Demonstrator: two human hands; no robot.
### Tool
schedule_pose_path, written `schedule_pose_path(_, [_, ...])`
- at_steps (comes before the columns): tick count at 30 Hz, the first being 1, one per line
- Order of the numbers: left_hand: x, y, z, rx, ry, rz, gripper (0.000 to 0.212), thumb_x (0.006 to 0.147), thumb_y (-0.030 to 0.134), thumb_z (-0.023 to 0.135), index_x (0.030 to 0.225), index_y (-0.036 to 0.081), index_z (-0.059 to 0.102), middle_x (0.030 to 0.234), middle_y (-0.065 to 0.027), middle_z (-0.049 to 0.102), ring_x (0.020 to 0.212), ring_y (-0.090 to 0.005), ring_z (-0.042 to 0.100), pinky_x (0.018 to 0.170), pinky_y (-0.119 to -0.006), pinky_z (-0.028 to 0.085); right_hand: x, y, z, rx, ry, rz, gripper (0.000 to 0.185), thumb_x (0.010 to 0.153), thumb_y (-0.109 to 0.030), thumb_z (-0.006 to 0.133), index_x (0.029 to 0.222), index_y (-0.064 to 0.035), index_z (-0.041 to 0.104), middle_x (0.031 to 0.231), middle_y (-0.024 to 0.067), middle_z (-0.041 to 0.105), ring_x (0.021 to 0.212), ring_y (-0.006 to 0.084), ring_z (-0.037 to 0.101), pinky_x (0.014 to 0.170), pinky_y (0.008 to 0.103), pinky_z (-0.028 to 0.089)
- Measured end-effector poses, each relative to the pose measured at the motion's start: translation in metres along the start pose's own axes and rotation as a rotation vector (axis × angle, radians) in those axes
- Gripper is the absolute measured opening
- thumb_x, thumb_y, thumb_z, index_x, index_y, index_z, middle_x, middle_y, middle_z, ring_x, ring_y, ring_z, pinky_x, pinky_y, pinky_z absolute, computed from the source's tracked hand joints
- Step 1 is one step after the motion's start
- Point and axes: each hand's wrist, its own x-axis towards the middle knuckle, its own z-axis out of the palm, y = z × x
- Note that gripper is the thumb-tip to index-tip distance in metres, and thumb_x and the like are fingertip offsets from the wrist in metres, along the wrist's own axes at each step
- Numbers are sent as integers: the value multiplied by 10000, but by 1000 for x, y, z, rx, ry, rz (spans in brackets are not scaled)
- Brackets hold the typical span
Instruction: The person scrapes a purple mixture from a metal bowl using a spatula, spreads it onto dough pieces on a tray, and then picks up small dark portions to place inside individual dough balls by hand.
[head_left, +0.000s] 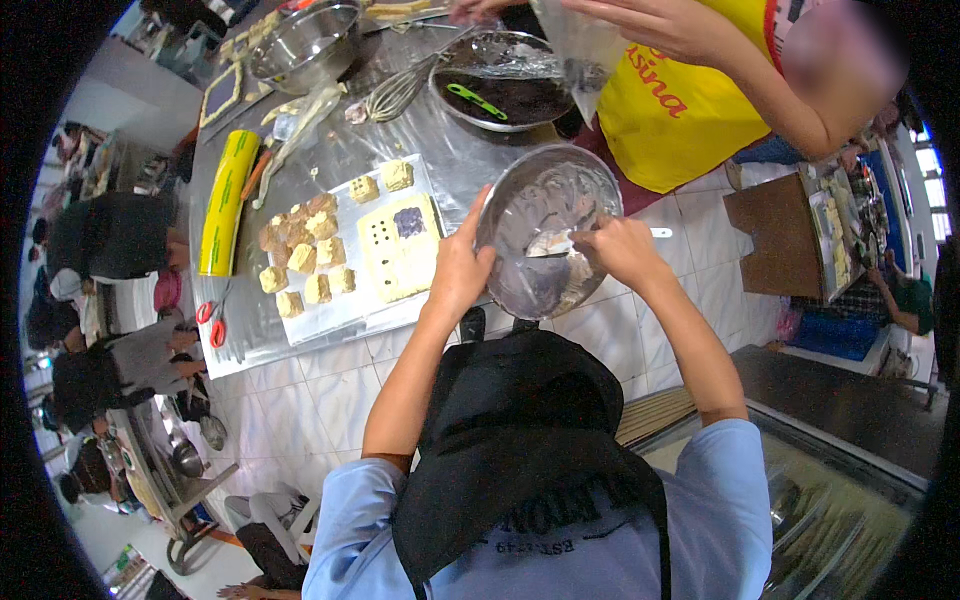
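Observation:
My left hand (462, 264) grips the near-left rim of a steel mixing bowl (517, 289), which is tilted at the table's edge in front of me. Pale, greyish cream is smeared over the bowl's inside. In my right hand (621, 253) is a spatula (551, 244), its blade inside the bowl and its white handle end sticking out past the right rim. Just left of the bowl lies a white board (319, 328) bearing a rectangular cream-covered cake (409, 262) with dark dots and a purple patch. Several small cream-topped cake pieces (302, 258) sit beside it.
A yellow box (229, 202) and red-handled scissors (216, 330) lie on the steel table's left side. Behind are a whisk (391, 97), a bowl of dark mixture (450, 105) and an empty steel bowl (304, 52). Across, a person in a yellow apron (645, 142) holds a clear piping bag (574, 60).

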Motion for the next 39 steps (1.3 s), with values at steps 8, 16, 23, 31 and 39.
schedule_pose_path(8, [-9, -3, 9, -12, 91, 158, 776, 704, -51, 527, 1410, 191, 314, 1026, -297, 594, 905, -436, 595, 789, -435, 471, -2, 14, 5, -26, 194, 214, 315, 779, -133, 552, 1033, -267, 682, 816, 139, 621, 691, 283, 644, 579, 391, 514])
schedule_pose_path(16, [-11, -9, 8, -57, 128, 156, 786, 698, -56, 520, 1416, 188, 311, 956, -297, 612, 808, -394, 638, 742, -386, 487, -6, -5, 1, 158, 257, 285, 314, 796, -156, 558, 1073, -262, 663, 746, 144, 613, 675, 302, 636, 585, 402, 507])
schedule_pose_path(23, [-10, -18, 13, 14, 174, 159, 785, 695, -48, 523, 1415, 185, 315, 832, -270, 626, 733, -372, 644, 692, -396, 485, -40, -11, 35, 159, -38, 269, 336, 828, -113, 490, 1080, -253, 662, 755, 167, 616, 672, 343, 620, 616, 452, 490])
schedule_pose_path(31, [-11, -4, 14, 47, 177, 195, 787, 693, -48, 512, 1420, 177, 311, 890, -279, 627, 757, -362, 646, 712, -371, 484, -48, -4, 58, 214, 9, 270, 343, 795, -89, 487, 1062, -226, 653, 742, 148, 629, 723, 299, 635, 624, 409, 503])
schedule_pose_path(39, [-14, -2, 9, -10, 106, 57, 764, 693, -36, 510, 1410, 150, 323, 1196, -228, 561, 1054, -339, 585, 882, -343, 445, -54, -32, 18, 156, 148, 325, 261, 787, -97, 481, 989, -113, 646, 686, 131, 614, 677, 319, 633, 579, 440, 498])
